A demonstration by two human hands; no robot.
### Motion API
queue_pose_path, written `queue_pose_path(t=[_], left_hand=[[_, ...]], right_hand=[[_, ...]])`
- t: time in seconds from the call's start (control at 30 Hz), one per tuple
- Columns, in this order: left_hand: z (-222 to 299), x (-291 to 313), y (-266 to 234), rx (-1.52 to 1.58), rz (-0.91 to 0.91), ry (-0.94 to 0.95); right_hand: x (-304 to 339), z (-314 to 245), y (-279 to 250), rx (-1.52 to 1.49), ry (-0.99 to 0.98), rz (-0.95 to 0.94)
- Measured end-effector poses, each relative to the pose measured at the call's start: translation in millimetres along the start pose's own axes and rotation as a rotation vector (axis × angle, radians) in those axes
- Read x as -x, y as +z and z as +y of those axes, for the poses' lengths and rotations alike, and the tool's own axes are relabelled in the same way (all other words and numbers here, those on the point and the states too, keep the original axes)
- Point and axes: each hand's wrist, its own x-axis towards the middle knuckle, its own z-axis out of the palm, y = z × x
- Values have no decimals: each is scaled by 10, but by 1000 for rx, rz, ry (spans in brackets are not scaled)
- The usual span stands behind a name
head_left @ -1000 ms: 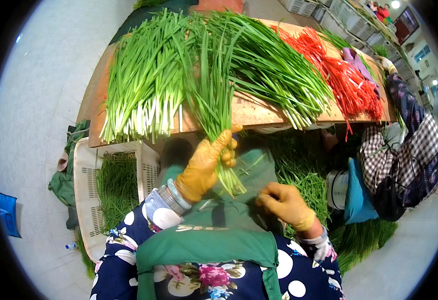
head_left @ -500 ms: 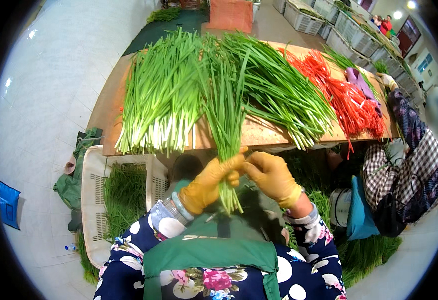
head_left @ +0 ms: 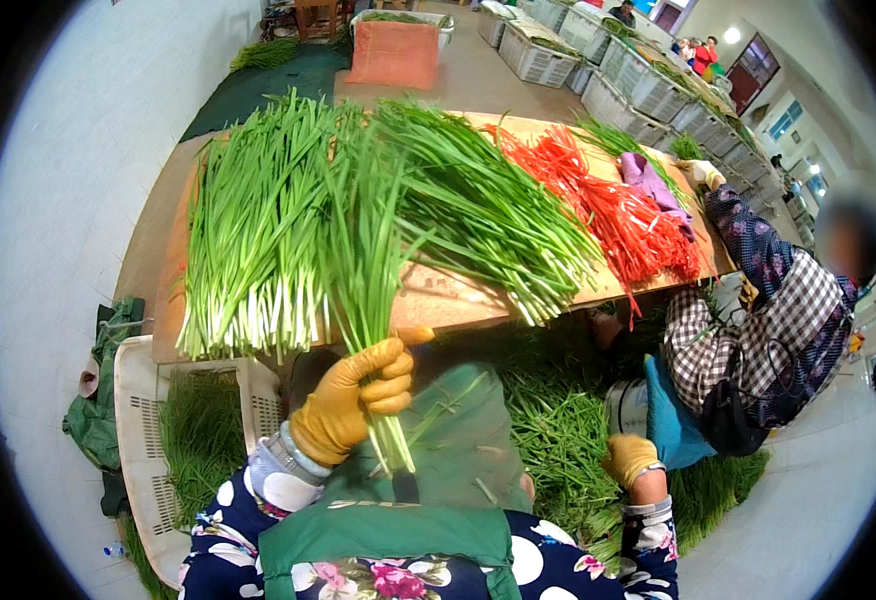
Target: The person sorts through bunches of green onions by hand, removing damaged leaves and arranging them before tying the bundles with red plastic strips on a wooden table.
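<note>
Left hand [head_left: 351, 397] wrapped round gathered green bunch [head_left: 363, 295], mid-frame; I see no tie. Left pile [head_left: 258, 215] and right pile [head_left: 503, 210] lie loose on the table [head_left: 453, 300], upper centre. Right hand [head_left: 632, 459] by loose greens [head_left: 558, 430], lower right; can't tell its grip.

Smooth stalks [head_left: 366, 275], wooden tabletop [head_left: 448, 298], cloth apron [head_left: 388, 540]

I see a bunch of long, flat green leafy stalks [head_left: 366, 265] fanning beyond the grip, pale ends [head_left: 393, 450] poking out below.
</note>
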Motion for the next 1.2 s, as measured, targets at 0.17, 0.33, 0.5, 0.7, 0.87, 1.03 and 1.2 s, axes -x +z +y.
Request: queue_pose_path(t=[0.17,0.33,0.5,0.7,0.87,1.03,1.2], left_hand=[[237,-93,434,-152,-238,181],[188,-385,369,-139,100,211],[-15,-382,-20,-39,234,111],[-4,-364,123,-139,269,183],[22,-185,126,-161,283,232],[-223,-125,-79,-243,438,235],[-290,-90,-113,-381,497,166]], right_hand=[[-397,-1210,-1423,-410,-580,939],[-1059,-1407,-1611,-81,-471,845],[-1155,-1635,-1431,9,-351,791],[-1096,-1589,-1490,-804,-522,540],[-570,-1591,-1924,-1579,-495,-125],[-436,-1877,-1147,-1561,-383,-298],[-326,-2084,-853,-1426,-502,-191]])
